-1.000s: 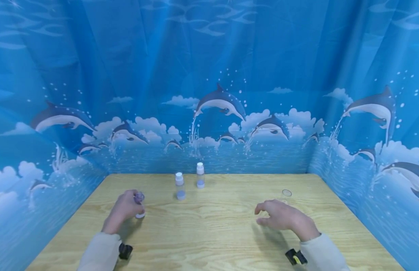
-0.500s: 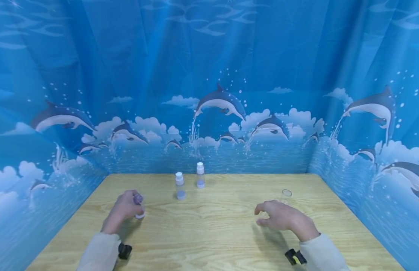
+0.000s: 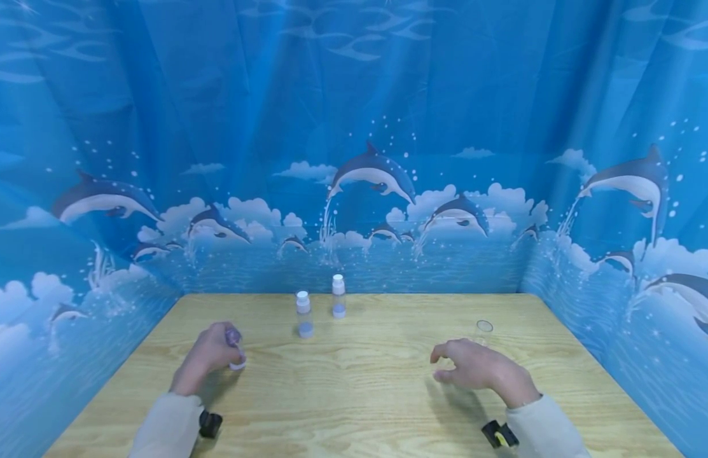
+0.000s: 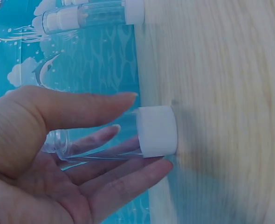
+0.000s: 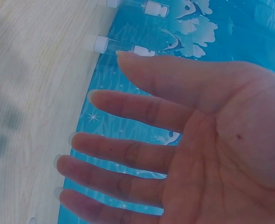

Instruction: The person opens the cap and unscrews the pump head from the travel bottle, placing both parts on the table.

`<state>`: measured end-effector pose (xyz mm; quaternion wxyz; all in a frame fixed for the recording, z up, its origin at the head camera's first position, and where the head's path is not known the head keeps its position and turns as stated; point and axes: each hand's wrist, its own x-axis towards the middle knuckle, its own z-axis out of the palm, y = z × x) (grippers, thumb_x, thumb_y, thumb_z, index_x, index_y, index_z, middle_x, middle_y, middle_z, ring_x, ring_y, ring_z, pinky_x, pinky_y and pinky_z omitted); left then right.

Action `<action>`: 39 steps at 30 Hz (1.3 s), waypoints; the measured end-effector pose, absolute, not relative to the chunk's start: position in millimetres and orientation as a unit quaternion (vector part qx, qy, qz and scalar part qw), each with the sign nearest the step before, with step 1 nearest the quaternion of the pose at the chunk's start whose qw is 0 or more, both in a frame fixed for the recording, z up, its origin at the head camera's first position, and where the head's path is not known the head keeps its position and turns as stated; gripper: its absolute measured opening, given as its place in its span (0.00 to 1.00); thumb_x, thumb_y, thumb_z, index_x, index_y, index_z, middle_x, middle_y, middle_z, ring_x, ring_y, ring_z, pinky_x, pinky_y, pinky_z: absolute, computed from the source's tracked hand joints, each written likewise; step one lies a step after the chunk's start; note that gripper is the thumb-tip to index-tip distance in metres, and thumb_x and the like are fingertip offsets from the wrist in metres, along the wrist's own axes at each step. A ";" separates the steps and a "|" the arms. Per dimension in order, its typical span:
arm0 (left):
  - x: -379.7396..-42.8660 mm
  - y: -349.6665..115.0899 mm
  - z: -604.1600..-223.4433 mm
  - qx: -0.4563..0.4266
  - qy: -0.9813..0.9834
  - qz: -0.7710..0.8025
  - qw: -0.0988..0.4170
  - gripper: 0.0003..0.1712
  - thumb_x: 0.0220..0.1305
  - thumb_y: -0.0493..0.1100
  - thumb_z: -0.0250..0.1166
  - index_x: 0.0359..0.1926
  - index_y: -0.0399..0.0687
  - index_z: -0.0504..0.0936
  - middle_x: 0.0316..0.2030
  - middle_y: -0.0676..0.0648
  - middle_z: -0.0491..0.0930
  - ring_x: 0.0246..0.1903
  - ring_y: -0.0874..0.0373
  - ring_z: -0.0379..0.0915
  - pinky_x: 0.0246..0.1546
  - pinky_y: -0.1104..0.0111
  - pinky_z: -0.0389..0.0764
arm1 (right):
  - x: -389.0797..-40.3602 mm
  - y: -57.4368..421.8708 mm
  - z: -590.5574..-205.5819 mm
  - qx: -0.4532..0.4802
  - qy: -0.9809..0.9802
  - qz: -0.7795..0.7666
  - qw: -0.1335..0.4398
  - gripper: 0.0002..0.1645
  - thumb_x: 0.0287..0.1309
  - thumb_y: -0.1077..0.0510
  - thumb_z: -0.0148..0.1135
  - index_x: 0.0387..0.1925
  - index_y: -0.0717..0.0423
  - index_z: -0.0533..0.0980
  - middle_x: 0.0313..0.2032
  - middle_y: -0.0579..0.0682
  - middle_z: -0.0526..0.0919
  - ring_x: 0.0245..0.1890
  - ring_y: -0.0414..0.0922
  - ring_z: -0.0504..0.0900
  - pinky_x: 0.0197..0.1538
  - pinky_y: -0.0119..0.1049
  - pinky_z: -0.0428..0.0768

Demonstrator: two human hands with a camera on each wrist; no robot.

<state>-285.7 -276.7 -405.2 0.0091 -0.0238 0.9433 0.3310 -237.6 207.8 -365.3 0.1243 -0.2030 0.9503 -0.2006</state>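
Note:
My left hand point(image 3: 210, 351) has its fingers and thumb around a clear small bottle point(image 4: 154, 131) with a white base, upright over the left of the table. In the left wrist view its clear neck point(image 4: 58, 141) shows near the palm, and fingers lie behind the see-through body. The base sits right by the tabletop. My right hand point(image 3: 476, 366) hovers over the right side with fingers apart and nothing held. Just behind it a clear round-rimmed piece point(image 3: 485, 326), like a cap or cup, stands partly hidden by that hand.
Two small bottles with white tops, a nearer one point(image 3: 304, 315) and a farther one point(image 3: 339, 297), stand upright at the back, left of the middle. A blue dolphin-print curtain point(image 3: 354, 191) encloses the wooden table point(image 3: 354, 394) at the back and sides.
The bottle in my left hand has turned and tilted very slightly, with that hand almost in place. My right hand and the other things have not visibly moved.

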 end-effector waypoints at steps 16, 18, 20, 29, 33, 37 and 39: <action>-269.2 -244.3 -355.8 0.027 0.958 0.280 -0.054 0.39 0.61 0.42 0.73 0.70 0.34 0.70 0.64 0.26 0.74 0.62 0.27 0.71 0.57 0.38 0.78 | -238.2 206.3 -362.8 -0.208 0.945 -0.209 0.140 0.19 0.66 0.56 0.67 0.55 0.57 0.80 0.58 0.57 0.84 0.62 0.62 0.79 0.66 0.64 0.75; -265.0 -230.7 -347.6 0.045 0.957 0.280 -0.062 0.39 0.61 0.42 0.74 0.70 0.35 0.71 0.65 0.28 0.75 0.64 0.28 0.70 0.59 0.37 0.77 | -238.2 205.4 -362.5 -0.213 0.944 -0.208 0.141 0.19 0.66 0.56 0.67 0.55 0.57 0.80 0.58 0.57 0.84 0.62 0.62 0.79 0.66 0.63 0.75; -262.5 -217.2 -343.8 0.057 0.954 0.288 -0.066 0.39 0.60 0.42 0.74 0.69 0.36 0.71 0.65 0.29 0.76 0.65 0.29 0.70 0.62 0.37 0.75 | -238.1 204.3 -361.8 -0.218 0.943 -0.208 0.142 0.19 0.66 0.56 0.67 0.56 0.57 0.80 0.59 0.58 0.84 0.62 0.62 0.79 0.66 0.63 0.75; -284.4 -182.7 -375.8 0.046 0.943 0.329 -0.006 0.39 0.56 0.40 0.77 0.67 0.35 0.73 0.62 0.32 0.79 0.62 0.34 0.75 0.59 0.44 0.81 | -236.3 200.6 -359.1 -0.237 0.938 -0.209 0.144 0.19 0.66 0.55 0.67 0.55 0.57 0.80 0.59 0.59 0.83 0.59 0.62 0.81 0.62 0.61 0.79; -302.5 -179.8 -386.5 0.033 0.944 0.327 0.013 0.40 0.56 0.39 0.77 0.67 0.30 0.72 0.60 0.29 0.79 0.59 0.34 0.77 0.57 0.46 0.82 | -235.8 197.8 -358.8 -0.252 0.935 -0.205 0.139 0.20 0.66 0.55 0.67 0.56 0.59 0.80 0.59 0.60 0.83 0.58 0.63 0.82 0.61 0.61 0.80; -317.1 -179.4 -393.1 0.025 0.942 0.335 0.015 0.40 0.52 0.36 0.76 0.64 0.26 0.72 0.58 0.27 0.79 0.56 0.34 0.78 0.57 0.46 0.82 | -235.5 195.3 -358.8 -0.247 0.933 -0.216 0.148 0.19 0.66 0.55 0.67 0.56 0.58 0.80 0.59 0.59 0.83 0.58 0.62 0.82 0.60 0.61 0.80; -324.2 -179.3 -396.5 0.023 0.941 0.338 0.014 0.39 0.50 0.35 0.77 0.62 0.25 0.73 0.56 0.28 0.80 0.54 0.35 0.79 0.56 0.46 0.83 | -235.2 195.0 -359.2 -0.241 0.932 -0.224 0.154 0.19 0.66 0.56 0.67 0.56 0.58 0.80 0.59 0.59 0.83 0.58 0.62 0.82 0.60 0.60 0.80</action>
